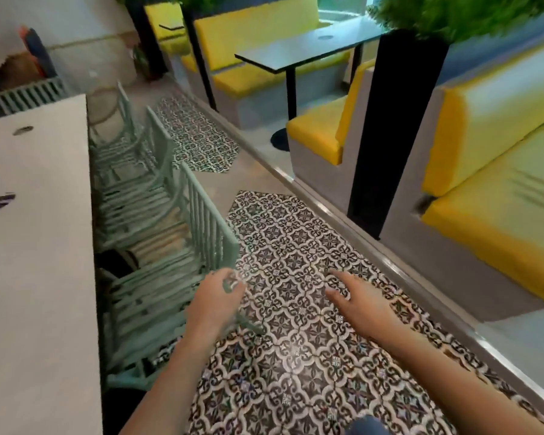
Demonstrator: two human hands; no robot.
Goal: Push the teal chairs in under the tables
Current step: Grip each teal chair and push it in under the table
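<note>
Three teal slatted chairs stand in a row along the right edge of a long white table (pixel 35 246), seats partly under it. The nearest chair (pixel 208 221) shows its slatted back toward the aisle; behind it are the second chair (pixel 161 136) and the third chair (pixel 124 102). My left hand (pixel 217 299) hovers just below the near corner of the nearest chair's back, fingers loosely curled, holding nothing that I can see. My right hand (pixel 355 296) floats over the patterned floor, fingers spread, touching nothing.
Another teal chair (pixel 29 95) stands at the table's far end. Patterned tiles (pixel 296 356) form the aisle. On the right, a raised step (pixel 374 246) carries yellow benches (pixel 490 183), a black pillar (pixel 390 136) and a dark table (pixel 302 51).
</note>
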